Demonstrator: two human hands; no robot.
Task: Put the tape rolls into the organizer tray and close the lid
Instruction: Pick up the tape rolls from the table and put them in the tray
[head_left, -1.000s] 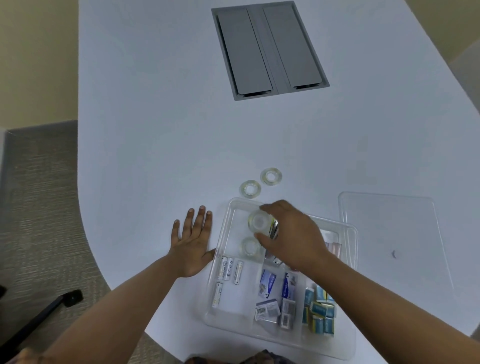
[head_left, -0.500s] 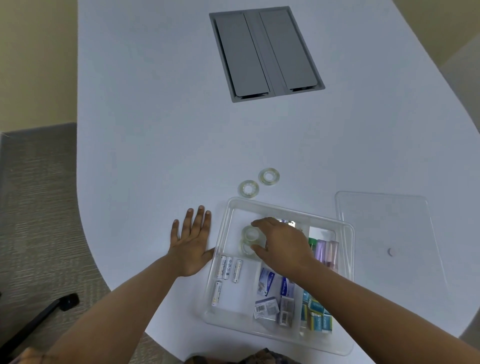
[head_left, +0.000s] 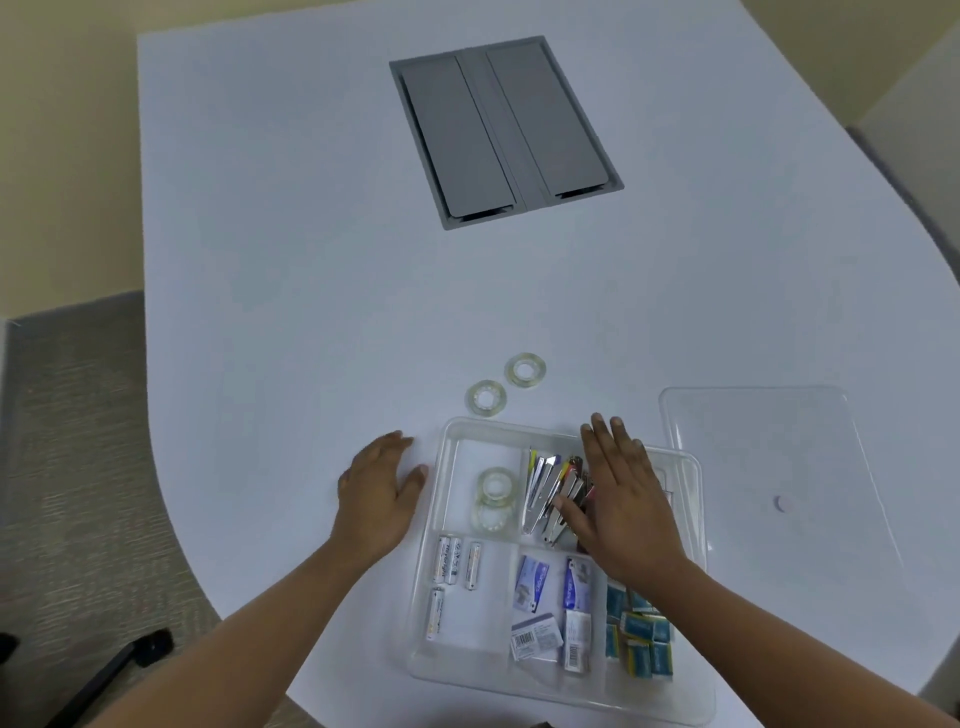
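The clear organizer tray (head_left: 451, 525) lies on the white table near its front edge. Two clear tape rolls (head_left: 494, 498) sit in its far-left compartment, one overlapping the other. Two more tape rolls lie on the table just beyond the tray, one (head_left: 485, 398) on the left and the other (head_left: 525, 370) on the right. My right hand (head_left: 621, 499) hovers open over the tray's far-middle compartment, holding nothing. My left hand (head_left: 382, 491) rests on the table beside the tray's left wall. The clear lid (head_left: 769, 467) lies flat to the right of the tray.
The tray also holds batteries (head_left: 454, 561), metal clips (head_left: 545, 488), small packets (head_left: 550, 603) and blue boxes (head_left: 641, 642). A grey cable hatch (head_left: 504, 130) is set into the far part of the table. The table edge curves along the left, with carpet (head_left: 67, 467) below.
My right hand put a tape roll down on the other roll in the far-left compartment, let go, and moved right and up, open. My left hand stayed put.
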